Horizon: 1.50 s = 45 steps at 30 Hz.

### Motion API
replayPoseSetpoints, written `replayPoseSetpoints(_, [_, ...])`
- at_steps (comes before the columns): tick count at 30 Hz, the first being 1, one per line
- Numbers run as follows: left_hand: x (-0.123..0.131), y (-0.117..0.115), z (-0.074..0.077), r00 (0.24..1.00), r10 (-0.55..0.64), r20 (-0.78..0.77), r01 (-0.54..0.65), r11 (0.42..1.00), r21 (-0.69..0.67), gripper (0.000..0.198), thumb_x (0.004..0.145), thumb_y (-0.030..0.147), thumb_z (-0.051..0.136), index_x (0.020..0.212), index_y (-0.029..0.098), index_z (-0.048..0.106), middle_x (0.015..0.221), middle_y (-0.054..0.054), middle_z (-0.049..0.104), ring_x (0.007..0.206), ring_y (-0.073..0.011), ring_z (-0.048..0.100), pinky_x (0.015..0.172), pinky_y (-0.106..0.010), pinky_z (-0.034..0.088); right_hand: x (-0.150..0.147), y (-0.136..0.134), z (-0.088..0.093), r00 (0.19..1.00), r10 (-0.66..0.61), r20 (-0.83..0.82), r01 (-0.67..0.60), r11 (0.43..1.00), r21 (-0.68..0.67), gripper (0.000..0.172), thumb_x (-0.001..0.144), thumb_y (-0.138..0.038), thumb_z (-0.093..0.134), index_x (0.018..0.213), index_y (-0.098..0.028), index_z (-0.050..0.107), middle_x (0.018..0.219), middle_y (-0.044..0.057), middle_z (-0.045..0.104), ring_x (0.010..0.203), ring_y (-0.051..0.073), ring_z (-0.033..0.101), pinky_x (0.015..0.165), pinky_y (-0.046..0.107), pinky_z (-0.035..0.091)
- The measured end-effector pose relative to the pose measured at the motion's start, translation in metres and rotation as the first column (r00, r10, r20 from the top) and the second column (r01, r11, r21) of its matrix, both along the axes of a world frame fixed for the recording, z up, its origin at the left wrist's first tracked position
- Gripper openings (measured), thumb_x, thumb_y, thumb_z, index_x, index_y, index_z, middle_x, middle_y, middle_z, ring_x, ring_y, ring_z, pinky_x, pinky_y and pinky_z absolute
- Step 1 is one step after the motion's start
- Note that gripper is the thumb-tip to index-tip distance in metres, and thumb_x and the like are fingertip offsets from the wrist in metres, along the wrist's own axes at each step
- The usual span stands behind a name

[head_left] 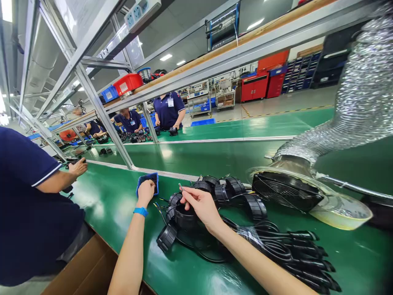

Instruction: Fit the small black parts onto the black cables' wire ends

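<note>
My left hand, with a blue band on the wrist, reaches into a small blue bin. Its fingers are bent together among small dark parts; whatever they grip is hidden. To the right, my right hand pinches a thin wire between thumb and fingertips, its tip pointing up. Below and around that hand lie black ribbed round caps on black cables, some with coloured wire ends. A bundle of black cables lies beside my right forearm.
At the right stands a fume hood with a silver duct. A metal post rises beyond the blue bin. One co-worker sits close on the left; others work across the green bench. An open cardboard box is below the bench edge.
</note>
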State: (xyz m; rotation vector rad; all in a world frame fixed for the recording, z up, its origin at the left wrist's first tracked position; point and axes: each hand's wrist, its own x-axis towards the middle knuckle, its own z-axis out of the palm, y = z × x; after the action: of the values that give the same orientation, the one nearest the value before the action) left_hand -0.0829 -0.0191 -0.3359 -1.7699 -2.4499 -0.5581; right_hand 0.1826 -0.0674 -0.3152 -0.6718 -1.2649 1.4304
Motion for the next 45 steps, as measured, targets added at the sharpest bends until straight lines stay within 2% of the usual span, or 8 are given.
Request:
replayPoseSetpoints(4, [-0.001, 0.002, 0.000, 1.000, -0.030, -0.005, 0.030, 1.000, -0.002, 0.021, 0.090, 0.026, 0.060, 0.103, 0.017, 0.073, 0.101, -0.011, 0.074, 0.095, -0.0228, 0.067, 0.079, -0.029, 0.046, 0.001, 0.007, -0.002, 0.999, -0.037, -0.017, 0.037, 0.999, -0.021, 0.051, 0.070, -0.058, 0.074, 0.093, -0.012, 0.076, 0.061, 0.001, 0.063, 0.047, 0.010, 0.049, 0.050, 0.025, 0.038])
replayPoseSetpoints(10, [-0.002, 0.007, 0.000, 0.997, -0.069, 0.037, 0.069, 0.998, 0.011, 0.020, 0.086, 0.019, 0.061, 0.101, 0.020, 0.075, 0.096, -0.008, 0.076, 0.092, -0.0225, 0.068, 0.080, -0.030, 0.047, 0.003, 0.013, -0.008, 0.997, -0.077, -0.019, 0.076, 0.996, -0.049, 0.047, 0.071, -0.057, 0.072, 0.085, -0.013, 0.076, 0.061, 0.000, 0.060, 0.048, 0.009, 0.046, 0.050, 0.024, 0.035])
replayPoseSetpoints(17, [-0.005, 0.006, -0.004, 0.990, -0.067, 0.121, 0.051, 0.990, 0.129, 0.019, 0.088, 0.019, 0.060, 0.099, 0.019, 0.075, 0.098, -0.009, 0.076, 0.090, -0.0214, 0.069, 0.084, -0.031, 0.049, 0.003, 0.015, -0.009, 0.996, -0.089, 0.004, 0.089, 0.994, -0.070, 0.046, 0.071, -0.060, 0.070, 0.066, -0.014, 0.072, 0.071, 0.005, 0.067, 0.050, 0.010, 0.047, 0.054, 0.026, 0.039])
replayPoseSetpoints(23, [-0.012, 0.005, -0.008, 0.974, -0.097, 0.207, 0.046, 0.970, 0.240, 0.018, 0.089, 0.014, 0.057, 0.098, 0.016, 0.073, 0.094, -0.008, 0.075, 0.084, -0.0166, 0.068, 0.082, -0.027, 0.050, 0.004, 0.016, -0.010, 0.995, -0.095, 0.027, 0.097, 0.992, -0.083, 0.051, 0.063, -0.061, 0.077, 0.081, -0.014, 0.079, 0.076, 0.008, 0.071, 0.062, 0.015, 0.054, 0.064, 0.031, 0.045])
replayPoseSetpoints(29, [-0.014, 0.007, -0.015, 0.957, -0.120, 0.264, 0.035, 0.952, 0.305, 0.018, 0.085, 0.007, 0.057, 0.093, 0.014, 0.071, 0.084, -0.005, 0.073, 0.073, -0.0123, 0.064, 0.076, -0.024, 0.050, 0.004, 0.016, -0.011, 0.996, -0.068, 0.056, 0.073, 0.993, -0.092, 0.053, 0.058, -0.061, 0.081, 0.082, -0.014, 0.079, 0.070, 0.007, 0.070, 0.063, 0.017, 0.055, 0.065, 0.033, 0.045])
replayPoseSetpoints(32, [-0.015, 0.008, -0.017, 0.951, -0.132, 0.281, 0.036, 0.946, 0.323, 0.019, 0.085, 0.006, 0.057, 0.094, 0.014, 0.072, 0.087, -0.006, 0.074, 0.075, -0.0129, 0.064, 0.077, -0.025, 0.051, 0.004, 0.015, -0.010, 0.997, -0.053, 0.064, 0.059, 0.994, -0.090, 0.053, 0.059, -0.061, 0.081, 0.083, -0.014, 0.078, 0.069, 0.007, 0.071, 0.062, 0.017, 0.056, 0.065, 0.033, 0.046])
replayPoseSetpoints(38, [-0.016, 0.007, -0.017, 0.938, -0.164, 0.306, 0.044, 0.931, 0.363, 0.018, 0.088, 0.010, 0.059, 0.094, 0.016, 0.076, 0.100, -0.009, 0.076, 0.092, -0.0178, 0.067, 0.091, -0.032, 0.049, 0.004, 0.013, -0.010, 0.997, -0.034, 0.075, 0.042, 0.994, -0.100, 0.054, 0.057, -0.064, 0.081, 0.078, -0.014, 0.075, 0.068, 0.008, 0.071, 0.059, 0.016, 0.057, 0.063, 0.031, 0.047])
replayPoseSetpoints(45, [-0.013, 0.005, -0.016, 0.907, -0.182, 0.380, 0.005, 0.906, 0.424, 0.015, 0.082, 0.009, 0.067, 0.086, 0.018, 0.078, 0.095, -0.008, 0.076, 0.089, -0.0196, 0.068, 0.091, -0.035, 0.049, 0.004, 0.013, -0.010, 0.998, -0.009, 0.067, 0.015, 0.995, -0.101, 0.056, 0.058, -0.067, 0.080, 0.077, -0.015, 0.072, 0.064, 0.006, 0.070, 0.056, 0.014, 0.054, 0.061, 0.028, 0.046])
